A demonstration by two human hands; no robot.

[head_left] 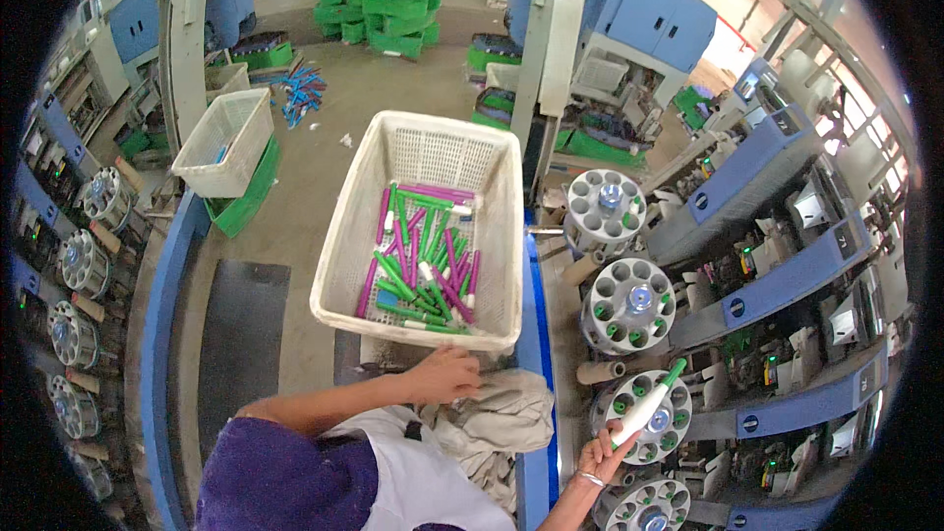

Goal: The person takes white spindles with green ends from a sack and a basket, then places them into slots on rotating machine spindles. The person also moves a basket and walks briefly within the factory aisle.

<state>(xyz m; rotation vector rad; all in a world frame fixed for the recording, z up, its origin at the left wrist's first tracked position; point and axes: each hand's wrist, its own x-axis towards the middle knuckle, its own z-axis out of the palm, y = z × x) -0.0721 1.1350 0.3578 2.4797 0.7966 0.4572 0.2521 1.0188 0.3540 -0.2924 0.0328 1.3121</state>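
My right hand (598,456) is closed around the lower end of a yarn bobbin (644,410), white thread wound on a green tube. It is held tilted over a round grey bobbin magazine (621,441) with several holes, some with green tube ends inside. My left hand (447,375) is just below the near rim of a white plastic basket (339,320), beside a crumpled beige cloth (497,413); its fingers are curled and partly hidden. Several green tubes (391,275) and purple tubes (367,292) lie jumbled in the basket.
More round magazines (634,300) line the blue-and-grey machine on the right; a similar row (84,264) stands left. A blue rail (162,334) edges the left aisle. Another white basket (224,143) stands ahead-left, near blue tubes (303,93) on the floor. Green crates (393,5) are stacked far off.
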